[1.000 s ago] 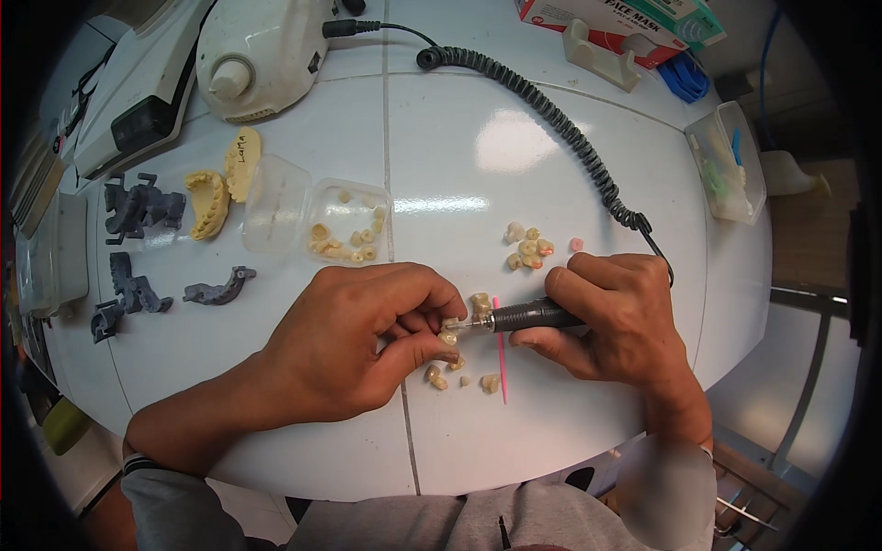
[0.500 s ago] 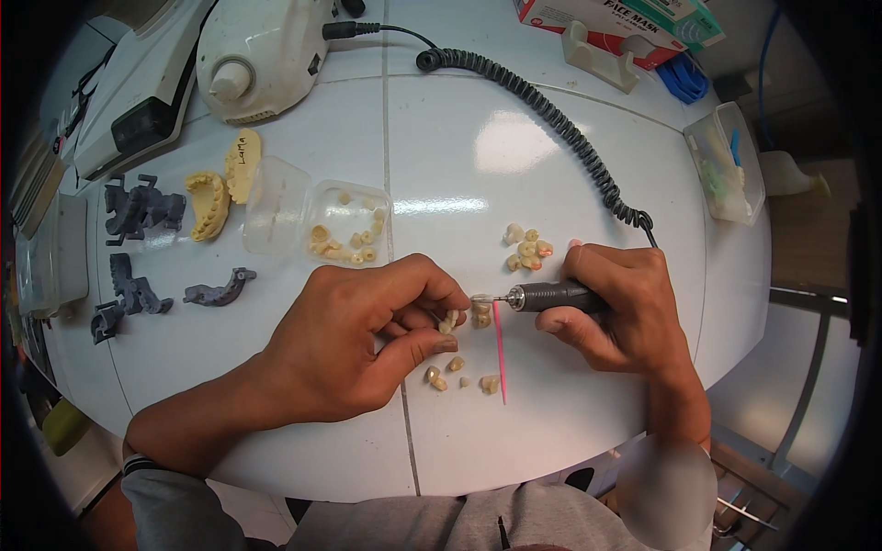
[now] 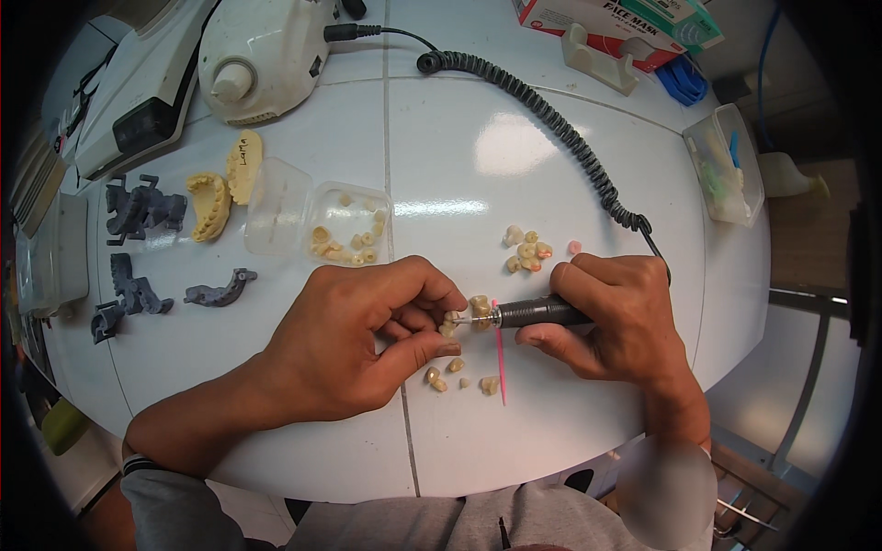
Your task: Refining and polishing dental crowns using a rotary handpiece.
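Between thumb and fingertips my left hand [image 3: 367, 335] pinches a small cream dental crown piece [image 3: 448, 324], partly hidden by the fingers. My right hand [image 3: 617, 317] is wrapped round a black rotary handpiece [image 3: 542, 311] that points left. Its thin metal tip reaches the crown piece and seems to touch it. Under the handpiece a thin pink stick [image 3: 502, 367] lies on the white table, beside a tooth-coloured crown [image 3: 480, 305]. Several loose crowns [image 3: 435, 377] lie just below my left fingertips. Farther off sits a cluster of crowns [image 3: 527, 250], some with pink patches.
A clear box [image 3: 349, 225] holds more crowns. Left of it are yellow dental casts [image 3: 209, 207] and grey printed models [image 3: 145, 209]. A white control unit [image 3: 266, 60] stands at the back, its coiled black cord [image 3: 542, 110] crossing to the right. A plastic tub [image 3: 726, 165] stands far right.
My right hand has moved the handpiece left, bringing its tip to the crown piece. A small pink round bit beyond my right hand is now uncovered. My left hand has barely shifted.
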`<state>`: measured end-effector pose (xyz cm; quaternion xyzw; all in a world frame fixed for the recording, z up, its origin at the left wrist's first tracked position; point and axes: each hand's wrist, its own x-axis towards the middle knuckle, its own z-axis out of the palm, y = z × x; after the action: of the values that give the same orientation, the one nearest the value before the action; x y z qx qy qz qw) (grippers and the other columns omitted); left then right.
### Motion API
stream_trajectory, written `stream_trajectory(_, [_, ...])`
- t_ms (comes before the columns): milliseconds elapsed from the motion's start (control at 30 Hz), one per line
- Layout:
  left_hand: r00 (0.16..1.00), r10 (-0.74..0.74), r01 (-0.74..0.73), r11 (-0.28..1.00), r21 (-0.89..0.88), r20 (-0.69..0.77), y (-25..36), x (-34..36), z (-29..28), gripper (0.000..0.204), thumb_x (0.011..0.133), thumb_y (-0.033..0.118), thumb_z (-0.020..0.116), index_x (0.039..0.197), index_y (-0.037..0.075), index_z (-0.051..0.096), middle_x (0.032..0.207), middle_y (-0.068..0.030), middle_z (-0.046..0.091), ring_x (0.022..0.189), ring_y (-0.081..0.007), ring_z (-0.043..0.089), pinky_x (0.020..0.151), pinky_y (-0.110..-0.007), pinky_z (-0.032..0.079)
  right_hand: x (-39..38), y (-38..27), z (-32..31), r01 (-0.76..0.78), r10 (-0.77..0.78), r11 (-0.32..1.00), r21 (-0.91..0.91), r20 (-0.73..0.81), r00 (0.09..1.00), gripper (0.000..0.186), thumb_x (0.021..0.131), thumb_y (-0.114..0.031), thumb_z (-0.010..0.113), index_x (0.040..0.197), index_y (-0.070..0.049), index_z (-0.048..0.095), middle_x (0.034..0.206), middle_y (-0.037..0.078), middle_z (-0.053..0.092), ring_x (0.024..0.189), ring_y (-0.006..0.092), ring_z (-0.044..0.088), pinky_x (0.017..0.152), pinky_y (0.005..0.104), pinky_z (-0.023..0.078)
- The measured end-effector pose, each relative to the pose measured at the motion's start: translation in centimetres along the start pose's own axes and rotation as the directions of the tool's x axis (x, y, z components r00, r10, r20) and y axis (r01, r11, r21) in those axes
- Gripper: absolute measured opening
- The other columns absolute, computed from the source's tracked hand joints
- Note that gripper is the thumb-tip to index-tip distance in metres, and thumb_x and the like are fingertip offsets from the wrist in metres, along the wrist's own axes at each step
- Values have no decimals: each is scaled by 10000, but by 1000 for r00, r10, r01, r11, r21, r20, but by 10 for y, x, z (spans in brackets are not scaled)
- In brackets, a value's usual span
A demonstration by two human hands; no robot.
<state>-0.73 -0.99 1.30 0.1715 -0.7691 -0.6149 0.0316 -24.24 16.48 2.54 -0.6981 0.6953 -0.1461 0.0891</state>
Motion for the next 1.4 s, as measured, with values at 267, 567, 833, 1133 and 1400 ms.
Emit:
stream_trajectory(267, [1000, 13, -13, 1000, 11, -7, -2, 0, 1, 254, 903, 0, 836, 1138, -40, 747, 958, -93, 793, 834, -105, 759, 754, -226, 601, 0, -5, 1, 16, -17, 998, -63, -13, 1000, 555, 852, -596, 873, 781, -90, 656, 575, 21, 544, 458, 188, 526, 465, 357, 392])
stream_trajectory(567, [999, 34, -33, 999, 28, -29, -3, -1, 2, 253, 891, 31, 868, 1112, -34, 763, 921, -77, 781, 799, -93, 735, 716, -217, 585, 0, -6, 3, 27, -30, 996, -81, -32, 999, 545, 839, -591, 883, 783, -97, 660, 581, 20, 557, 461, 179, 526, 471, 350, 393])
stream_trajectory(833, [999, 26, -24, 998, 56, -31, -3, -2, 3, 261, 891, 47, 879, 1115, -26, 766, 903, -65, 766, 792, -86, 711, 713, -215, 563, 0, -8, 4, 26, -30, 995, -101, -39, 999, 538, 840, -587, 881, 789, -98, 661, 590, 23, 567, 463, 183, 530, 472, 353, 395])
stream_trajectory(1133, [998, 50, -49, 998, 50, -26, -3, -1, 3, 247, 905, 34, 860, 1115, -36, 753, 900, -58, 745, 789, -81, 688, 712, -214, 564, -1, -5, 0, 50, -49, 994, -95, 12, 999, 486, 871, -575, 864, 925, -112, 723, 630, 5, 592, 477, 181, 593, 456, 354, 400])
stream_trajectory(1400, [999, 35, -34, 998, 50, -9, -3, -2, 2, 242, 898, 24, 857, 1107, -40, 751, 890, -63, 746, 779, -86, 701, 702, -215, 564, -1, -5, 1, 45, -42, 994, -102, 22, 999, 490, 874, -574, 863, 929, -106, 726, 630, 8, 594, 475, 180, 597, 451, 349, 401])
